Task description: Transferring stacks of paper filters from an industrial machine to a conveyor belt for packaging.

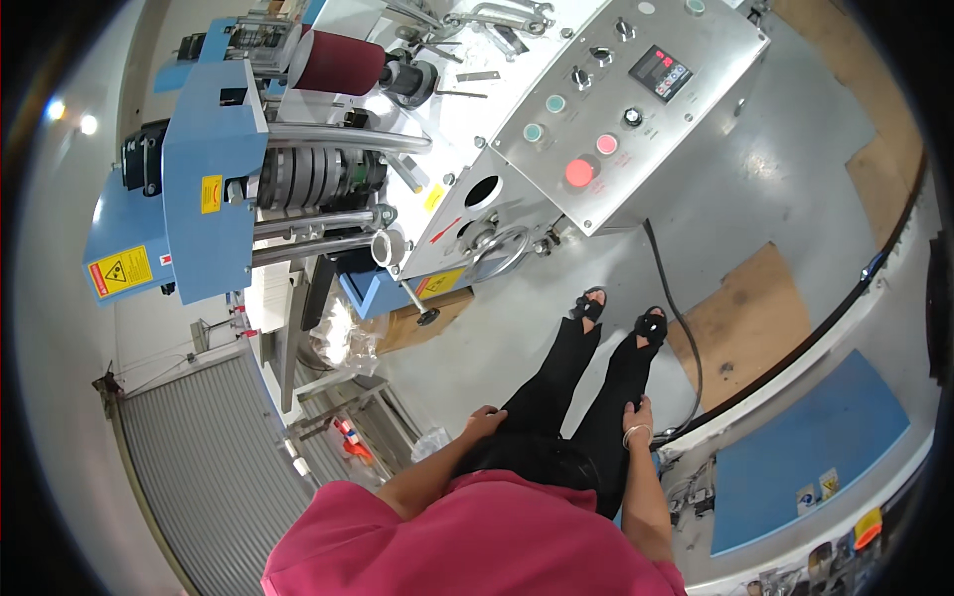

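My left hand (485, 422) rests against the side of my left thigh in black trousers (547, 382), its fingers loosely extended and nothing seen in it. By my right thigh hangs my right hand (639, 417), a pale band on its wrist; the fingers look relaxed and apart, with no object visible in them. Both hands are away from the machine ahead. Its steel control panel (537, 179) carries green, pink and red buttons, black knobs and a small lit display (660, 74). Below the panel sits a handwheel (499, 254).
A dark red roll (338, 63) and metal shafts (318, 243) stick out from the blue machine housing (209, 169). Wrenches (502, 18) lie on the white machine top. A black cable (686, 328) crosses the floor beside brown board (745, 323). A blue panel (805, 457) stands at right.
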Motion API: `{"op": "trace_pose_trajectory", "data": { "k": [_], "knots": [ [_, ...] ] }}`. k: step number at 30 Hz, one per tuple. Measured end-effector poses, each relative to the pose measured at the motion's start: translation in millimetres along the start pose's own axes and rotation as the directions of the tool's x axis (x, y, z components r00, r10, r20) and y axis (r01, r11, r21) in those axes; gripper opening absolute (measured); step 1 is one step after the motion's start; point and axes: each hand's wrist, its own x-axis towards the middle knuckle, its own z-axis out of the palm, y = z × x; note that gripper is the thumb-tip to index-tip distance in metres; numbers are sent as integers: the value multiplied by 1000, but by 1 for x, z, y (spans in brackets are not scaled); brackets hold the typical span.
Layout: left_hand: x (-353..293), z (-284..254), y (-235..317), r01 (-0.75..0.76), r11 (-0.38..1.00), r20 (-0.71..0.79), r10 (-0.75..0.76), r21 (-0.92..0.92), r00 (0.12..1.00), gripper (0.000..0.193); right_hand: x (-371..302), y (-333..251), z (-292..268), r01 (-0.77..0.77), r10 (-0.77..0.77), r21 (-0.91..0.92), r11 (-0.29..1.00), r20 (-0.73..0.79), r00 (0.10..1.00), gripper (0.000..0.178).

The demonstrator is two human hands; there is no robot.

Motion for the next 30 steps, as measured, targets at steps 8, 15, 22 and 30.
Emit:
{"op": "trace_pose_trajectory", "data": {
  "k": [8, 15, 22, 30],
  "knots": [
    [-1, 6, -4, 47, 998, 52, -45, -33, 998, 50, 4, 69, -18, -25, 25, -6, 1000, 112, 993, 34],
    [2, 18, -21, 53, 996, 78, -47, -78, 996, 48, -1, 59, -24, -11, 20, -115, 993, 84, 996, 26],
    [31, 52, -94, 22, 963, 119, 11, -269, 993, 49, 12, 43, -13, 114, -113, -103, 988, 15, 993, 23],
    [21, 38, -135, -621, 773, 204, 592, 133, 780, 36, -1, 26, 7, 148, -151, -171, 974, -7, 988, 24]
  ]
}}
